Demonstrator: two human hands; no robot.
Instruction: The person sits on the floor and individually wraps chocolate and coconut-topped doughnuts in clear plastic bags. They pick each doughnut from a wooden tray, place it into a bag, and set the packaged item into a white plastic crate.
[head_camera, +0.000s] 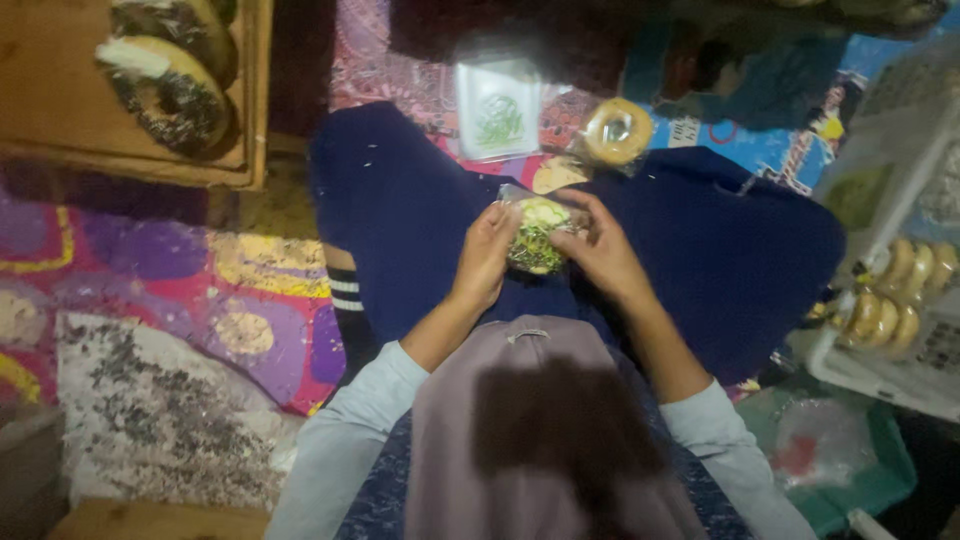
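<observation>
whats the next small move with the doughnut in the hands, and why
Probably pull the clear wrapper closed over the green-topped doughnut: both the left hand and right hand grip it over the lap, and the wrapper looks loose at its top.

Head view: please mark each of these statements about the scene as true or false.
1. Both hands hold the wrapped doughnut. True.
2. The left hand is empty and away from it. False: it grips the doughnut's left side.
3. A wooden tray at upper left holds dark-topped doughnuts. True.
4. The white basket at right holds only cups. False: it holds pale doughnuts.
5. The right hand touches the wrapper. True.
</observation>
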